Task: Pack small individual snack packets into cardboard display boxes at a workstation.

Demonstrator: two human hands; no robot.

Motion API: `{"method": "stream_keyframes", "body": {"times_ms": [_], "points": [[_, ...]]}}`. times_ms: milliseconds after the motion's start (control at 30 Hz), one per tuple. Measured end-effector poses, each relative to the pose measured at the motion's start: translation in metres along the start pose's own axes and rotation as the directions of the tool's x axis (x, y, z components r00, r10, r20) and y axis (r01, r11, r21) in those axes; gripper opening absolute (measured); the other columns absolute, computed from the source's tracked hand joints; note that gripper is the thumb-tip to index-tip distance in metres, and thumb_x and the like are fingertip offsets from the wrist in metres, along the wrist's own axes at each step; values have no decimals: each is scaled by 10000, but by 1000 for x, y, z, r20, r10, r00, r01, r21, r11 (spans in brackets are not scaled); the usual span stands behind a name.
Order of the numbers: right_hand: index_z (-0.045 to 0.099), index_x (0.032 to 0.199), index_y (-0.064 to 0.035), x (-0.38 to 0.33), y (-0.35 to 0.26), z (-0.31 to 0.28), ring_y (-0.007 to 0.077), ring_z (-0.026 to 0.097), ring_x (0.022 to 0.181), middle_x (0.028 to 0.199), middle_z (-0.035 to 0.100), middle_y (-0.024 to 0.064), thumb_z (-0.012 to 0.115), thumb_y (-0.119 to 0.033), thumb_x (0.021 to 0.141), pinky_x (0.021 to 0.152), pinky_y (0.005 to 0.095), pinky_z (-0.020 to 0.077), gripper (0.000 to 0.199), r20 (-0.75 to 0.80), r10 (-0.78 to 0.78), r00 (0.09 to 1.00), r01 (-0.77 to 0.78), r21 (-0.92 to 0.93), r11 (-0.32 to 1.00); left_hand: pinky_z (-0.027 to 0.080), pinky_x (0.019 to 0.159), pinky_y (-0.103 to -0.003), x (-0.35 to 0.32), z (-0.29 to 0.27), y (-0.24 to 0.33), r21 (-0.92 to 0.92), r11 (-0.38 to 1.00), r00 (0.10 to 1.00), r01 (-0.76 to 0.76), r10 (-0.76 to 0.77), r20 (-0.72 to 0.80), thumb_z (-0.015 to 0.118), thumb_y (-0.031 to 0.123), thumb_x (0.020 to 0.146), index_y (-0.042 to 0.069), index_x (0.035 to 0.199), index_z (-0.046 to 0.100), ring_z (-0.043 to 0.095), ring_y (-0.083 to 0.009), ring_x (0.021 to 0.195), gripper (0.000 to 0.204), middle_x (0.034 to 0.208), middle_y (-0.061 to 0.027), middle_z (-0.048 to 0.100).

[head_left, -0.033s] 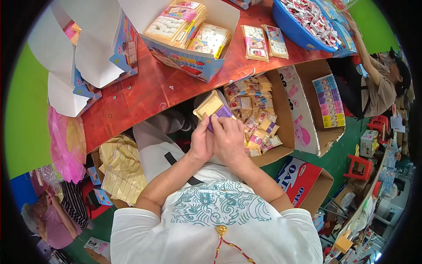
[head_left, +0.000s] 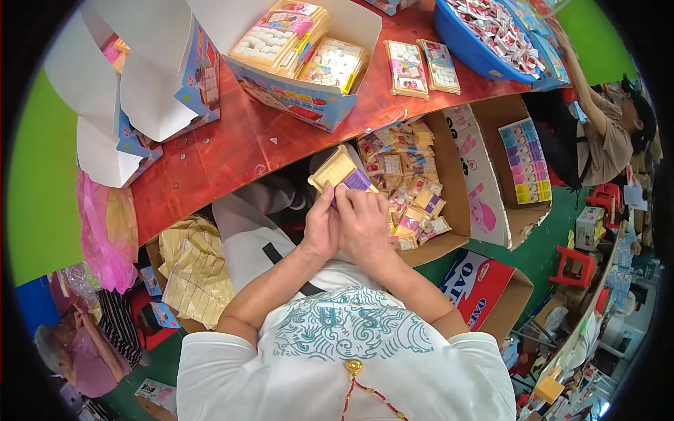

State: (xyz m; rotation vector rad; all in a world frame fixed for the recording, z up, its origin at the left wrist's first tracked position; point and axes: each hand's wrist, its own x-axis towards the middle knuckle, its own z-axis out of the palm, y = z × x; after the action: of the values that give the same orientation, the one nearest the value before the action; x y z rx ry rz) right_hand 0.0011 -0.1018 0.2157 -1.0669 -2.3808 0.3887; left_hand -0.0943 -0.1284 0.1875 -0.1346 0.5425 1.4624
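A flat pale-yellow pack [head_left: 335, 170] with a purple label is tilted up in front of me, above my lap and below the table edge. My left hand [head_left: 322, 228] grips its near lower corner, the thumb lying along it. On the purple label side, my right hand [head_left: 366, 221] is closed on the same pack, its fingers bent and close to the left thumb. The fingers behind the pack are hidden. Just right of my hands, a cardboard box [head_left: 449, 168] holds many similar small packs [head_left: 404, 189] in clear wrapping.
On the red table [head_left: 232, 140] stand an open display box [head_left: 302, 95] of white-filled packs, other open boxes [head_left: 172, 84], two loose packs [head_left: 407, 67] and a blue basin [head_left: 477, 59] of small wrapped pieces. Yellow trays [head_left: 196, 270] lie low left. Another person [head_left: 607, 130] is at right.
Almost nothing differs; my right hand has shifted very slightly to the left along the pack.
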Motion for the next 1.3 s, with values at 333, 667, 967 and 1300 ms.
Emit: {"method": "stream_keyframes", "body": {"times_ms": [333, 667, 967, 1300], "points": [[590, 1113, -11, -12, 13, -28, 257, 520, 972, 1057, 544, 129, 577, -88, 747, 890, 415, 354, 374, -202, -56, 978, 66, 41, 997, 409, 1004, -409, 9, -7, 5, -78, 997, 999, 29, -26, 38, 400, 317, 979, 67, 1296, 450, 541, -234, 1141, 407, 1212, -111, 570], [610, 971, 8, -16, 71, -4, 177, 562, 706, 822, 591, 113, 668, -214, 787, 662, 306, 443, 294, 362, 427, 829, -560, 525, 641, 452, 948, -351, 13, -13, -12, 207, 978, 999, -28, 24, 21, 520, 141, 924, 2, 1221, 512, 590, -198, 1053, 328, 1151, -98, 604], [618, 913, -5, -28, 75, -17, 112, 553, 728, 844, 613, 51, 657, -56, 760, 648, 265, 440, 166, 315, 466, 826, -507, 777, 373, 424, 959, -346, 9, -11, -10, 476, 879, 991, -23, -42, 126, 545, 112, 892, -4, 1266, 471, 554, -184, 1097, 398, 1192, -100, 576], [665, 894, -90, -33, 91, -37, 378, 480, 1157, 1225, 528, 153, 670, 54, 563, 979, 467, 369, 362, -240, -35, 970, 108, 298, 948, 506, 903, -391, 33, 11, 6, 244, 862, 875, 444, -476, 87, 446, 111, 932, -11, 1276, 415, 602, -256, 1043, 367, 1184, -158, 562]]}}
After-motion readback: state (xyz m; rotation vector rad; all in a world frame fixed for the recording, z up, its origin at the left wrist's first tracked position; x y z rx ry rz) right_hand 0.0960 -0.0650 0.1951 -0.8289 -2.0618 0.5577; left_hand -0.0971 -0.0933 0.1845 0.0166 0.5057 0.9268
